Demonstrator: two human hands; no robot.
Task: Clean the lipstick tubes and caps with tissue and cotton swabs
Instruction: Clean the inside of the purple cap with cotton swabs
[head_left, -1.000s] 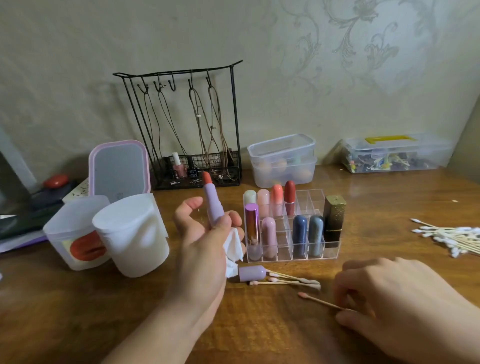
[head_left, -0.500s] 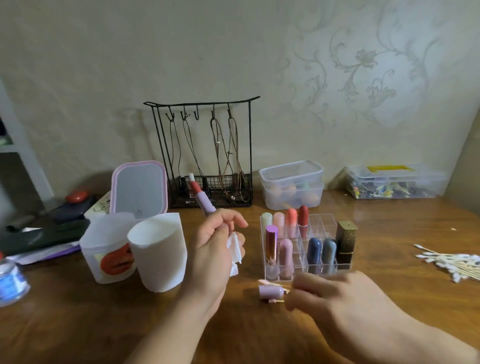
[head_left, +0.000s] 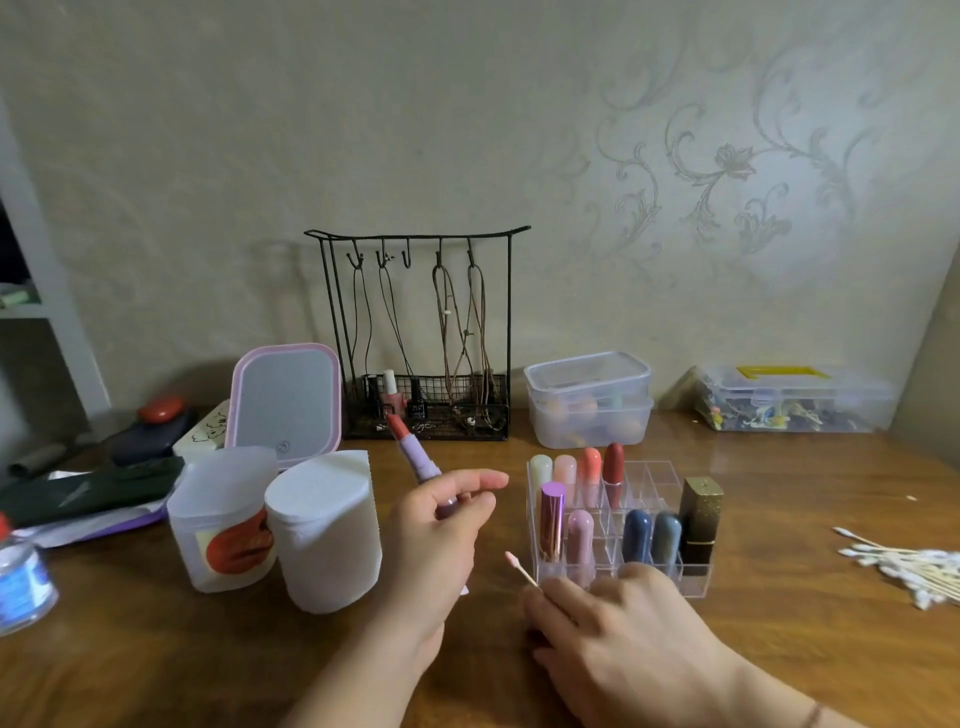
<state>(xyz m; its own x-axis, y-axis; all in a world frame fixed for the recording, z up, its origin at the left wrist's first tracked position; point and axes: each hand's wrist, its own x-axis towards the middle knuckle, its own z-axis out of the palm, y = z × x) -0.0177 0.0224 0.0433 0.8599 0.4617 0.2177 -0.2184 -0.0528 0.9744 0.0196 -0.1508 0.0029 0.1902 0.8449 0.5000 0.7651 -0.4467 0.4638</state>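
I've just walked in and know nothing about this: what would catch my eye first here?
Probably the open lilac lipstick with its red tip, held up by the left hand at the centre. Just right of it, the right hand pinches a pink-tipped cotton swab in front of a clear organizer of colourful lipsticks.

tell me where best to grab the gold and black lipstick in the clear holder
Take the gold and black lipstick by its gold cap, coming straight down from above. It stands upright in the right front slot of the clear holder, whose walls hide its black base, and the grey tube crowds its left side; only the top stands free.
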